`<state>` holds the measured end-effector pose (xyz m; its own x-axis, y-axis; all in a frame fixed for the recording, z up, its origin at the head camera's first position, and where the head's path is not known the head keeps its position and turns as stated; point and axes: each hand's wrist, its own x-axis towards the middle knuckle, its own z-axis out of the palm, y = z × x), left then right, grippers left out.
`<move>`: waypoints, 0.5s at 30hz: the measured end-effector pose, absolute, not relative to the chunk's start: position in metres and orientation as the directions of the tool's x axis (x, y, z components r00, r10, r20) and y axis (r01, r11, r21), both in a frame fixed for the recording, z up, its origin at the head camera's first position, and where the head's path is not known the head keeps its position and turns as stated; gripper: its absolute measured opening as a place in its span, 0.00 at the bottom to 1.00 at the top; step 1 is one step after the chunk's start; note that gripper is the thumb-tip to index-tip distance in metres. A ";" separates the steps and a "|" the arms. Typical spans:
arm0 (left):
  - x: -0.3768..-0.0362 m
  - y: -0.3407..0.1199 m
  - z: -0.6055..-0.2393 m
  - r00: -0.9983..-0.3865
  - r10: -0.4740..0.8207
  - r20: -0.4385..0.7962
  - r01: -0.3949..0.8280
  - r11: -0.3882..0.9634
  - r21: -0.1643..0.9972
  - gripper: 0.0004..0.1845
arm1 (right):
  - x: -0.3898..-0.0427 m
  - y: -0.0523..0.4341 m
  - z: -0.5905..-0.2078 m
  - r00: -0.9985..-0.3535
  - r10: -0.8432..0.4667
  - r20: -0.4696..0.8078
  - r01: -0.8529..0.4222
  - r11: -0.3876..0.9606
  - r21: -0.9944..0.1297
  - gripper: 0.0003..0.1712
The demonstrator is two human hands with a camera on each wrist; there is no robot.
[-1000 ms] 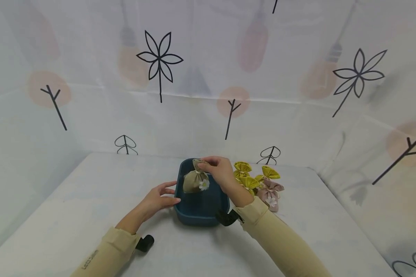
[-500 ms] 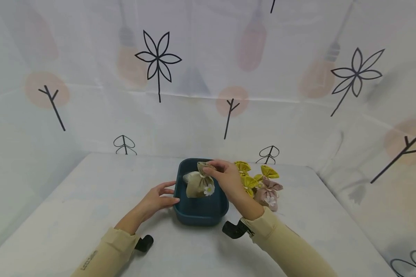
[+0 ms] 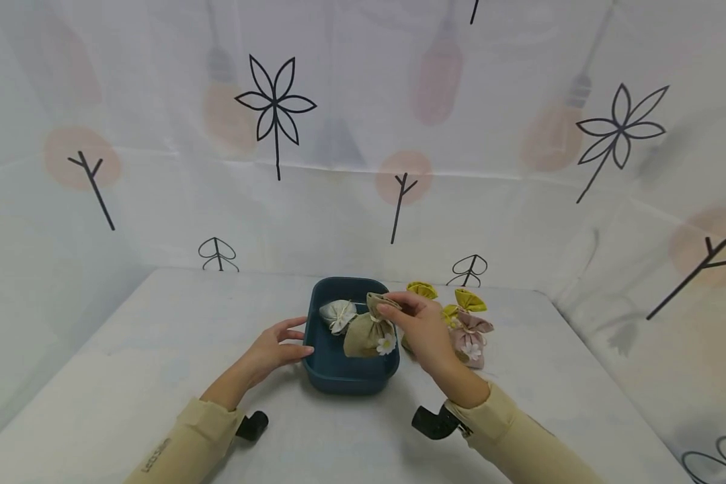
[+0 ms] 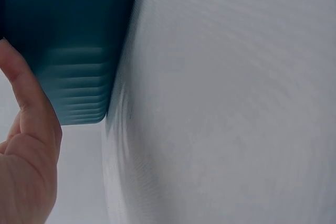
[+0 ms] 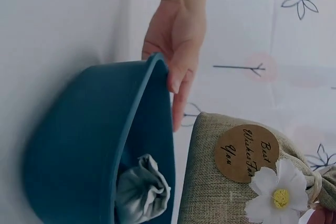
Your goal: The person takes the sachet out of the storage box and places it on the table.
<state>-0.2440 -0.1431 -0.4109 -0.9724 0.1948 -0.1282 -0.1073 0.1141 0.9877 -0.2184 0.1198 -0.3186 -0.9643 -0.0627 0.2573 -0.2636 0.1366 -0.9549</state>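
Note:
My right hand (image 3: 426,329) pinches the gathered neck of a tan burlap drawstring pouch (image 3: 363,338), which hangs over the right half of a dark blue tub (image 3: 351,384). A white fabric daisy and a round brown tag (image 5: 236,153) decorate this pouch in the right wrist view. Inside the tub lies a whitish satin pouch (image 3: 337,314), tied at its neck. At the tub's left side, my left hand (image 3: 273,349) rests against the rim with thumb and fingers extended; the right wrist view shows that thumb (image 5: 181,74) at the rim.
Right of the tub, a pink pouch with a white flower (image 3: 472,343) lies on the white cloth-covered table (image 3: 175,376). Beside it are pouches with yellow tops (image 3: 470,300), partly hidden by my right hand. A printed white curtain (image 3: 333,222) stands behind the table.
My right hand has carried the tan pouch rightward and slightly nearer within the tub's outline, uncovering the whitish pouch inside. The left hand has stayed at the tub's left rim.

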 end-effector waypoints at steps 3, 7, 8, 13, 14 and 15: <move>-0.244 -0.143 -0.410 -0.973 0.189 -0.129 -0.108 0.116 0.987 0.39 | -0.215 0.127 -0.320 -0.969 -0.040 0.245 -0.248 0.126 -0.960 0.14; -0.244 -0.142 -0.410 -0.975 0.181 -0.130 -0.109 0.124 0.986 0.39 | -0.210 0.135 -0.321 -0.967 -0.009 0.253 -0.253 0.095 -0.963 0.14; -0.244 -0.142 -0.409 -0.975 0.179 -0.130 -0.109 0.126 0.986 0.39 | -0.208 0.137 -0.322 -0.965 -0.003 0.263 -0.263 0.090 -0.961 0.14; -0.243 -0.142 -0.409 -0.975 0.178 -0.133 -0.111 0.131 0.985 0.39 | -0.200 0.148 -0.324 -0.946 0.013 0.324 -0.321 0.113 -0.940 0.14; -0.243 -0.142 -0.409 -0.975 0.177 -0.134 -0.111 0.132 0.985 0.39 | -0.198 0.151 -0.325 -0.943 0.016 0.334 -0.329 0.123 -0.936 0.14; -0.243 -0.142 -0.409 -0.975 0.176 -0.134 -0.111 0.132 0.985 0.39 | -0.197 0.153 -0.325 -0.940 0.019 0.341 -0.335 0.131 -0.933 0.14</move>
